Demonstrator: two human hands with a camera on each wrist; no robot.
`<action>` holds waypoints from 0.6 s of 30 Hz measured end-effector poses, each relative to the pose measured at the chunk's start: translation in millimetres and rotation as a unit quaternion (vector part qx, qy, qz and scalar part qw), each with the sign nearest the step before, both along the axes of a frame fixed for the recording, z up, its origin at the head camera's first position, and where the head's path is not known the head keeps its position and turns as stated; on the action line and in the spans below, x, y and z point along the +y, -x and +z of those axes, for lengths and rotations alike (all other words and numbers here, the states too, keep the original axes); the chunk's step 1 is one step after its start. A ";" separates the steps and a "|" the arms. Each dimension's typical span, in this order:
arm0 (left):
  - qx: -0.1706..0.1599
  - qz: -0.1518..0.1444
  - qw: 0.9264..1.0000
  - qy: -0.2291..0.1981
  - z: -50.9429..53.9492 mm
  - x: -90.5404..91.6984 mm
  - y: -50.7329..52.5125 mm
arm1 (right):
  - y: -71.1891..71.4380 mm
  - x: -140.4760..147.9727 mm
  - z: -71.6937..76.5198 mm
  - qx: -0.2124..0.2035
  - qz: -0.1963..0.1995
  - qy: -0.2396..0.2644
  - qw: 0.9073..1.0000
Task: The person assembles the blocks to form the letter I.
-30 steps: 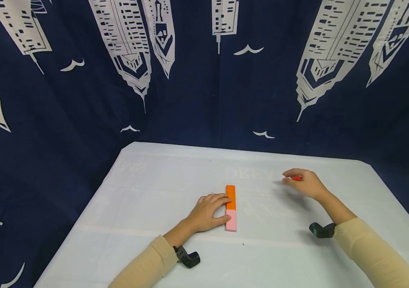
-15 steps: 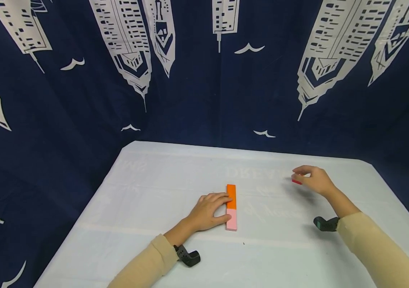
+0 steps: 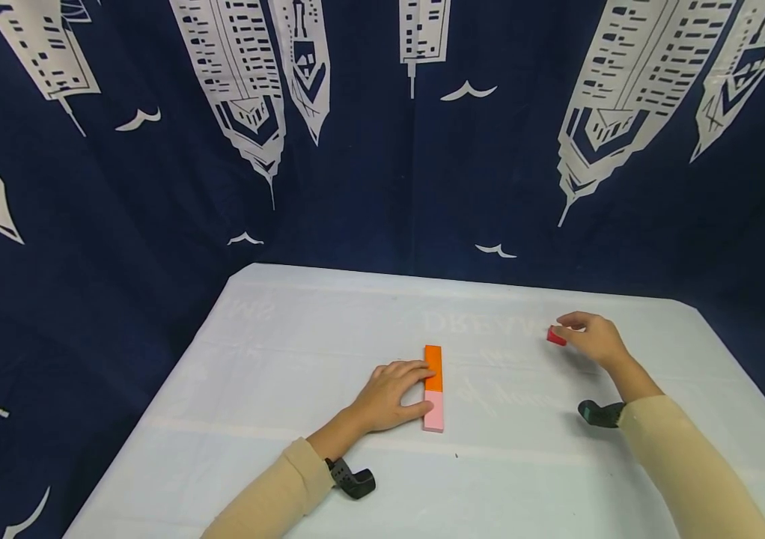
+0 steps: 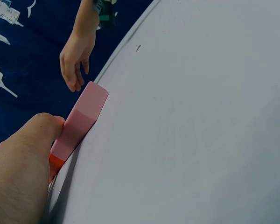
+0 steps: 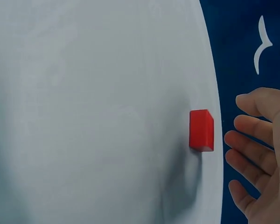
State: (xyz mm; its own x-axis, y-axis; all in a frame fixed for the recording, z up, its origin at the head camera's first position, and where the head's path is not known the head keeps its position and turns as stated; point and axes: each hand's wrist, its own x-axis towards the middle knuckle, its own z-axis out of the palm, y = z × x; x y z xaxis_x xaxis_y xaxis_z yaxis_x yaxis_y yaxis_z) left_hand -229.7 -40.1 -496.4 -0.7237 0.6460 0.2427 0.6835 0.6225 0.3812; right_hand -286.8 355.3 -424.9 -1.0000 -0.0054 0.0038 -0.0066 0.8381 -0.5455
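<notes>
Left hand (image 3: 389, 397), loosely spread, rests on an orange block (image 3: 434, 382) and pink block (image 3: 436, 421), end to end on the tabletop (image 3: 275, 419); right hand (image 3: 596, 340), fingers parted, holding nothing, is near a red block (image 5: 201, 130); light, even pressure should keep the pair aligned.

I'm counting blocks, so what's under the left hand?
The left hand partly covers the orange block and pink block, their outer ends showing; anything wholly beneath it can't be seen.

Two abutting blocks (image 3: 435, 390) lie left of a third block (image 3: 555, 337).
</notes>
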 end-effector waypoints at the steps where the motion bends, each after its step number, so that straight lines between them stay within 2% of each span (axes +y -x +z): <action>1: -0.003 0.000 1.000 0.002 0.0 0.1 -0.2 | 0.3 0.6 -2.1 0.001 -0.003 0.000 1.000; 7: 0.000 0.000 1.000 0.003 1.4 0.7 0.7 | 1.3 2.0 -9.5 0.001 -0.024 0.000 1.000; 18: -0.006 0.000 1.000 -0.005 0.2 0.0 -0.3 | 2.0 3.4 -32.3 0.024 -0.024 -0.008 0.999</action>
State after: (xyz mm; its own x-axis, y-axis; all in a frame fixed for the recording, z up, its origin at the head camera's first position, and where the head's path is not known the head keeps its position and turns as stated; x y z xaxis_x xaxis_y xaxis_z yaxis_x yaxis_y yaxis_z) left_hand -229.4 -40.1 -496.2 -0.7261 0.6439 0.2411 0.6794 0.6180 0.3956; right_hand -288.8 358.7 -457.3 -0.9978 0.0421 0.0521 0.0078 0.8462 -0.5328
